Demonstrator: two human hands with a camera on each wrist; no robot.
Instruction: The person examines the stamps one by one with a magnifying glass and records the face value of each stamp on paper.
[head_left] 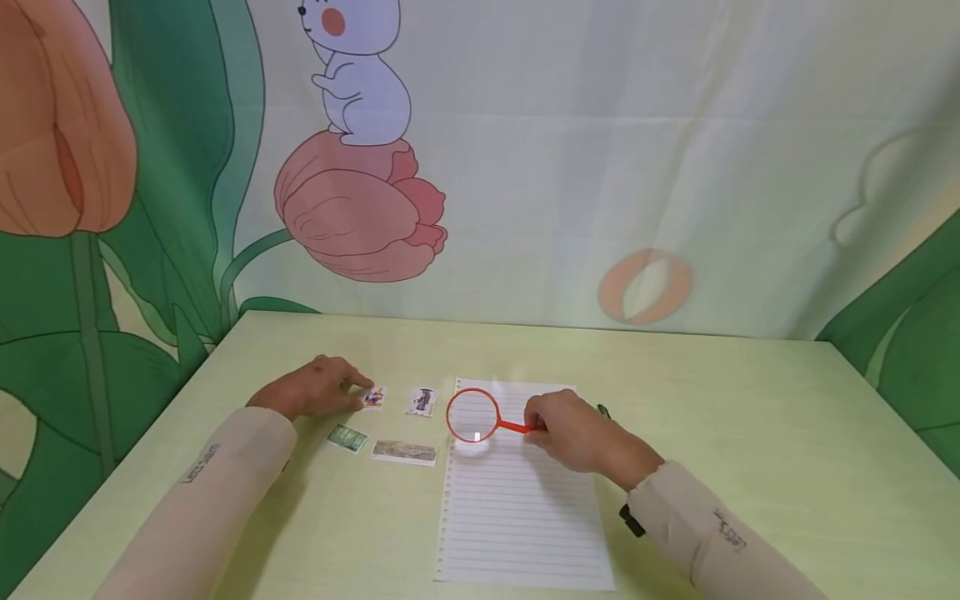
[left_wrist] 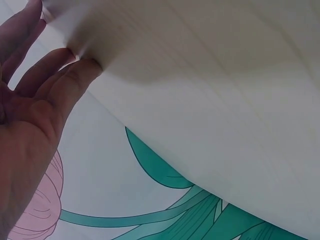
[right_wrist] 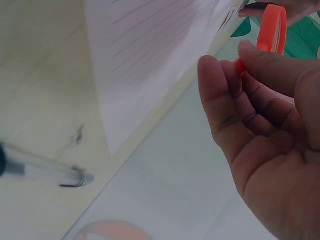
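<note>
My right hand (head_left: 573,429) pinches the handle of a red magnifying glass (head_left: 498,422) between thumb and fingertips. The round lens is held above the left part of a lined sheet of paper (head_left: 525,517). In the right wrist view the orange-red rim (right_wrist: 265,30) rises past the thumb. On the left side of the table, my left hand (head_left: 318,387) touches a small colourful stamp (head_left: 374,398) at its left edge, fingers extended. Nearby lie a second stamp with a dark figure (head_left: 422,402), a green stamp (head_left: 347,437) and a wide brownish stamp (head_left: 405,452).
A clear pen (right_wrist: 47,167) lies on the table (head_left: 750,467) beyond the right hand, mostly hidden by it in the head view. Behind the table hangs a curtain (head_left: 525,167) printed with flowers and a white animal. Punched holes line the paper's left edge.
</note>
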